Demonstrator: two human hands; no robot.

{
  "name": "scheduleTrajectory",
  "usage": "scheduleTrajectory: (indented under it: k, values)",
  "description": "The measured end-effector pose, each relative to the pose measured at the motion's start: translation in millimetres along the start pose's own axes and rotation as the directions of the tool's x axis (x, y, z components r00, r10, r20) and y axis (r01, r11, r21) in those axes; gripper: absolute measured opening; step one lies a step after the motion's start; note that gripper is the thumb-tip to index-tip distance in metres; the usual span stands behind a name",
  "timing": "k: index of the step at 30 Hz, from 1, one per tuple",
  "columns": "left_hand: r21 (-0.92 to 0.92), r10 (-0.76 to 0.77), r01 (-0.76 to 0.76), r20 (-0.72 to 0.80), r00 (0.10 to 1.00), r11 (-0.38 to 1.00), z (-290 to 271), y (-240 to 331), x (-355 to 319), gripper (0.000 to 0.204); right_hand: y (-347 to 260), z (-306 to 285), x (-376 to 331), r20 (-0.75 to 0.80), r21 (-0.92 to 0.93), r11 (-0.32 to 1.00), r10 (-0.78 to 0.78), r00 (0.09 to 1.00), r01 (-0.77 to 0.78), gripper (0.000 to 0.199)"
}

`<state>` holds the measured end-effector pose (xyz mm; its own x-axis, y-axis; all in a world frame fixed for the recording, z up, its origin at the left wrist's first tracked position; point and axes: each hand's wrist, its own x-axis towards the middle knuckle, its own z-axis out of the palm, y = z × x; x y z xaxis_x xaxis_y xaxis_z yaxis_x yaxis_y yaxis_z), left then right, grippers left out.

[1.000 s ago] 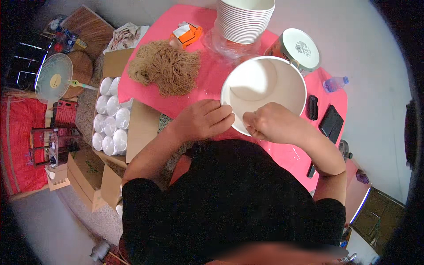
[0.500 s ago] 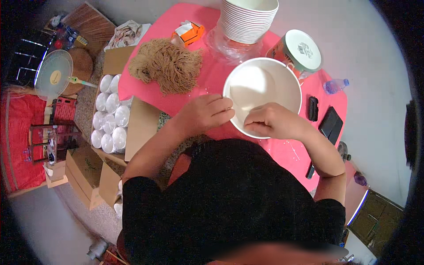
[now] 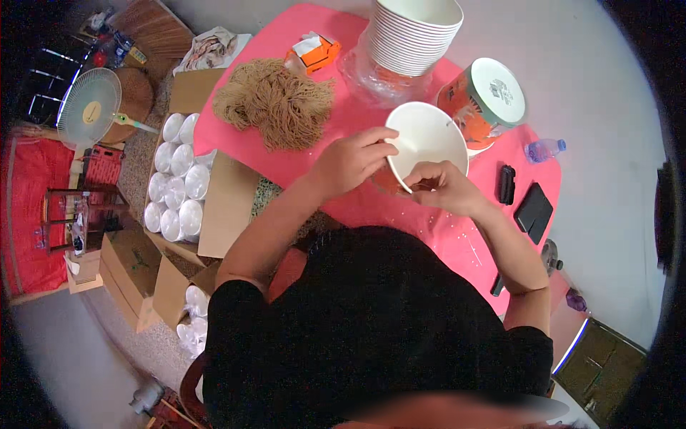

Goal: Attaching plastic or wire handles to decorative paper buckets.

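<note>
The fingers of the left hand (image 3: pixel 351 161) and right hand (image 3: pixel 446 191) pinch the left and near rim, respectively, of a tilted white tub (image 3: pixel 431 136) over the pink-covered bench (image 3: pixel 364 211), with a brown strand bundle (image 3: pixel 277 104) leftward, a lidded tub (image 3: pixel 482 100) rightward and stacked tubs (image 3: pixel 413 43) beyond.

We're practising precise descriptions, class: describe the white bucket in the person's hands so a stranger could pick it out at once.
Find the pink table, then the person's left hand and right hand over its near side. Both hold the rim of one white bucket, its mouth facing the camera. Unlike the bucket stack and the lidded bucket beyond, it is single, uncovered and handheld.
</note>
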<state>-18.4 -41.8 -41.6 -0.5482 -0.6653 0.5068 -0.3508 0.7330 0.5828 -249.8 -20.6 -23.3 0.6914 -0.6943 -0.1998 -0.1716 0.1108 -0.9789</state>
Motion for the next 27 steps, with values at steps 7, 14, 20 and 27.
scheduleTrajectory:
  k: [7, 14, 20, 27]
  values:
    - [-0.263, -0.394, 0.335, -0.222, 0.892, 0.905, 44.2, 4.0, -27.5, 0.021, 29.1, -4.3, 9.3, -0.243, 0.178, 0.978, 0.150, 0.958, -0.108, 0.016]
    - [-0.156, -0.338, 0.302, -0.343, 0.876, 0.940, 58.3, 14.1, -32.6, 0.018, 35.7, 8.2, 14.7, -0.344, 0.168, 0.986, 0.073, 0.936, -0.015, 0.014]
    - [-0.234, -0.414, 0.346, -0.390, 0.823, 0.908, 66.4, 11.7, -32.7, 0.015, 26.5, 23.7, 15.2, -0.397, 0.108, 0.994, 0.036, 0.917, 0.008, 0.015]
    - [-0.310, -0.445, 0.337, -0.416, 0.793, 0.889, 68.0, 14.8, -29.2, 0.010, 33.4, 36.7, 22.0, -0.468, -0.143, 0.986, -0.141, 0.872, 0.082, 0.011]
